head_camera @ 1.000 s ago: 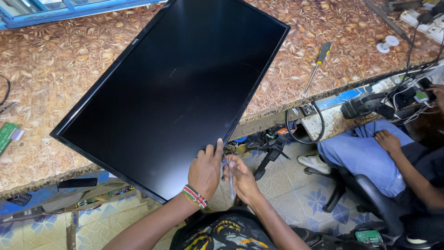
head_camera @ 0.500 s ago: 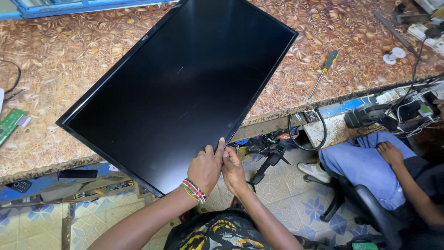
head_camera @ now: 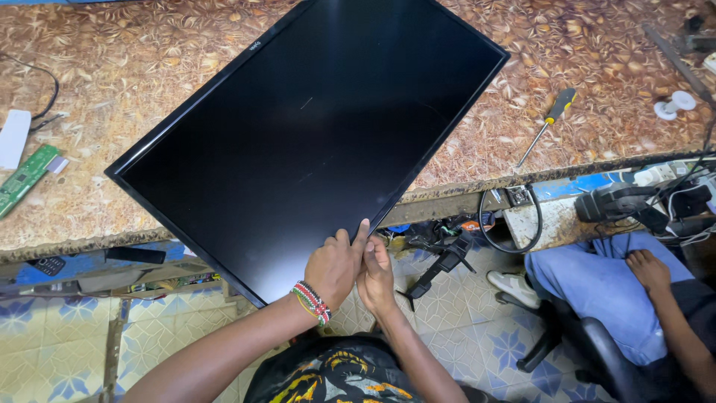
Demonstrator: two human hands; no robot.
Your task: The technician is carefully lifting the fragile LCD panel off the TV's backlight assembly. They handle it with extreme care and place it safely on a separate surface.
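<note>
Two hands meet at the near long edge of a flat black screen panel (head_camera: 313, 134), which lies face up and skewed on the patterned desk (head_camera: 134, 67), its near corner hanging over the desk's front edge. Far left of the grip lie a white device (head_camera: 13, 138) with a black cable and a green circuit board (head_camera: 26, 179), both flat on the desk. Below and left of the grip, under the desk edge, a dark remote (head_camera: 134, 255) sits on a lower ledge. The left hand (head_camera: 335, 267), with a beaded bracelet (head_camera: 312, 302) at the wrist, curls over the panel's edge, one finger stretched up along the bezel. Touching it, the right hand (head_camera: 377, 272) closes its fingers on the same edge from the outside; both hands are gripping the panel's rim. Right of the grip and further up, a screwdriver (head_camera: 548, 123) with a yellow-and-black handle rests on the desk, then two white rings (head_camera: 675, 104). Lower right, another person's hand (head_camera: 649, 270) lies on a blue trouser leg.
</note>
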